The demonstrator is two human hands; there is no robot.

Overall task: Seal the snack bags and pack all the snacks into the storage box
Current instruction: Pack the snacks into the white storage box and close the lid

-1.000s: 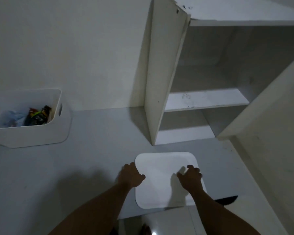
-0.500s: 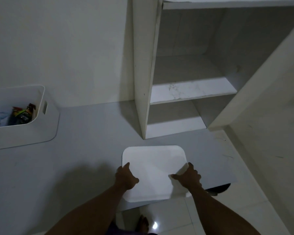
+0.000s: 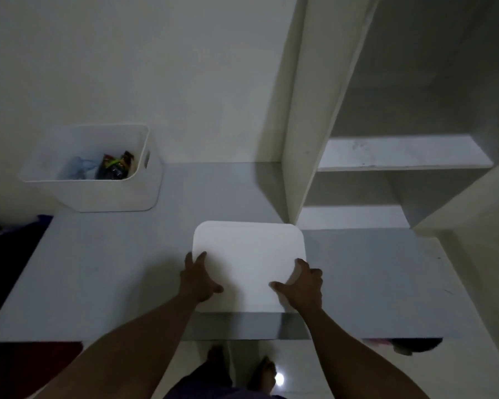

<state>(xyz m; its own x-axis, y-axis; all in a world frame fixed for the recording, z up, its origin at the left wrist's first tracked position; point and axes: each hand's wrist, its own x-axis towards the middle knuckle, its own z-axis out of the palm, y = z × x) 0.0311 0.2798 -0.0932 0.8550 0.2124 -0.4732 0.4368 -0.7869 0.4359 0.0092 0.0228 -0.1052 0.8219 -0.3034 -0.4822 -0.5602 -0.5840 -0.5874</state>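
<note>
Both hands are now gripping the white lid [image 3: 248, 263] by its near corners, where a second ago they were only lying on top of it with the fingers bunched. The left hand [image 3: 198, 279] is pressing its thumb flat on the lid's top and running its forefinger up the left edge. The right hand [image 3: 303, 286] is laying its thumb on top and curling its fingers over the right edge. The lid was hanging over the near edge of the grey table [image 3: 98, 269] half a second ago and is now sitting farther in, with a dark band showing along its near side (whether it is lifted off the table or still lying on it, I cannot tell).

The storage box [image 3: 98, 194] is standing at the far left of the table against the wall, well apart from the lid. It was cut off by the left edge of the view before and is now showing whole, with its side handle slot facing right. Snack bags [image 3: 114, 167] are lying inside it: a dark one with red and yellow print and something pale blue beside it, both too dim to read.

The open shelf unit [image 3: 297, 110] is standing at the far right, its top and right side running out of view. The fingers under the lid are hidden. Dark shapes at the left edge and under the table's near right corner are too murky to name, and two feet [image 3: 264, 370] are showing on the shiny floor [image 3: 294, 367] between the forearms
</note>
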